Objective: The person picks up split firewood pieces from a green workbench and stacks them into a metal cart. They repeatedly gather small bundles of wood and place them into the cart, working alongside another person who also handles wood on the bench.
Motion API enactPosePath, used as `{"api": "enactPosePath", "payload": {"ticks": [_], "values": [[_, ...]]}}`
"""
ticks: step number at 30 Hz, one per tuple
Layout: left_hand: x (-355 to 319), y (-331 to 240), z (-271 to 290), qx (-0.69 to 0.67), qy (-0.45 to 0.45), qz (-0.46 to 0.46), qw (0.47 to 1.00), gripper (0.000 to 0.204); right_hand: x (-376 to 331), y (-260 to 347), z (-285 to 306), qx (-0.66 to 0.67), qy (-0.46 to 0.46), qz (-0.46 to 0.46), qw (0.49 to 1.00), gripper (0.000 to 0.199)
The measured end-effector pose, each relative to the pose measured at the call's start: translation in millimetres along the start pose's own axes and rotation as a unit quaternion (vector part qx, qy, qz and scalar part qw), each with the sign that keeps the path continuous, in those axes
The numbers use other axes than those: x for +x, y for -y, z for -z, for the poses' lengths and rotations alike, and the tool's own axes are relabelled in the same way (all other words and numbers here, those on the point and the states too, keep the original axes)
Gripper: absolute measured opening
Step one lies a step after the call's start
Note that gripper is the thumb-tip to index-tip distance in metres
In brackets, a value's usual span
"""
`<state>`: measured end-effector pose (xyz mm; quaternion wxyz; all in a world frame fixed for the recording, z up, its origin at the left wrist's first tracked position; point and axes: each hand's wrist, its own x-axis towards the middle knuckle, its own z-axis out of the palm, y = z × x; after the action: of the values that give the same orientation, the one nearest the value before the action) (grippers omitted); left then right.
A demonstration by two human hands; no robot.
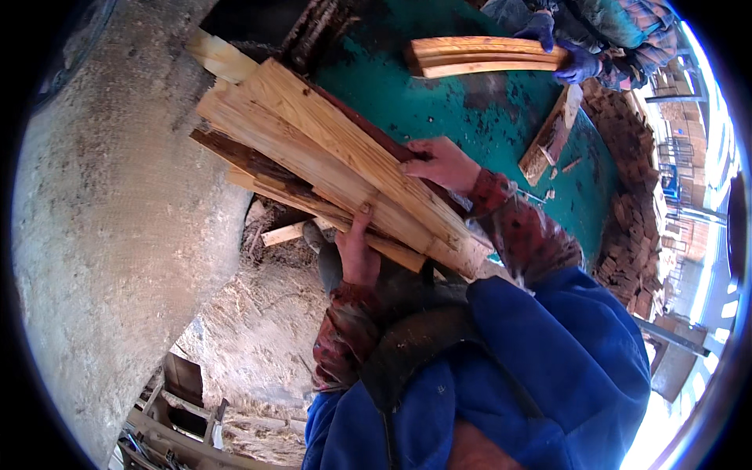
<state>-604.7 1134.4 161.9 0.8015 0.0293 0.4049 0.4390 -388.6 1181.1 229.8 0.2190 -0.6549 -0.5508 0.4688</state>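
A bundle of rough wooden boards (329, 168) lies slantwise in front of my body, gripped from both sides. My left hand (359, 254) closes around its lower edge, thumb on top of the wood. At the upper edge my right hand (445, 164) has its fingers curled over the side of the top board, fingertips partly hidden. The boards overlap unevenly and fan out toward the upper left; some have dark bark edges. Their near ends rest close to my blue garment.
A worn green table (486, 110) stands beyond the boards, with a loose bark-edged offcut (551, 137) on it. Across it, a co-worker's purple-gloved hands hold several boards (486, 56). Stacked wood (630, 227) lines the right. A large pale wall-like surface (125, 219) fills the left.
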Motion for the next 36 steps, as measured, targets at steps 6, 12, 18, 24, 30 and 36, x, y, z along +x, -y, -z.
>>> {"api": "enactPosePath", "payload": {"ticks": [6, 12, 18, 24, 30, 36], "values": [[5.8, 5.6, 8.5, 0.0, 0.02, -0.015, 1.0, 0.069, 21.8, 5.7, 13.2, -0.056, 0.083, -0.04, 0.994, 0.049], [9.1, 7.7, 12.8, -0.011, 0.016, -0.015, 1.0, 0.058, 58.1, -0.4, -6.1, 0.0, 0.01, -0.064, 0.998, 0.051], [3.0, 0.9, 7.0, -0.008, 0.02, -0.018, 1.0, 0.058, 115.6, -8.3, -4.3, -0.079, 0.02, -0.066, 0.994, 0.062], [2.4, 0.1, 5.2, -0.022, 0.01, -0.014, 1.0, 0.053, 136.5, 1.5, -4.3, -0.128, 0.011, 0.008, 0.992, 0.084], [9.0, 4.3, 13.6, -0.013, 0.024, -0.014, 1.0, 0.05, 112.0, 31.3, 0.5, -0.06, 0.012, 0.057, 0.996, 0.066], [6.0, -4.0, 11.1, -0.044, 0.03, 0.019, 0.998, 0.053, 77.7, 55.4, 16.2, -0.148, -0.021, 0.084, 0.985, 0.05]]}}
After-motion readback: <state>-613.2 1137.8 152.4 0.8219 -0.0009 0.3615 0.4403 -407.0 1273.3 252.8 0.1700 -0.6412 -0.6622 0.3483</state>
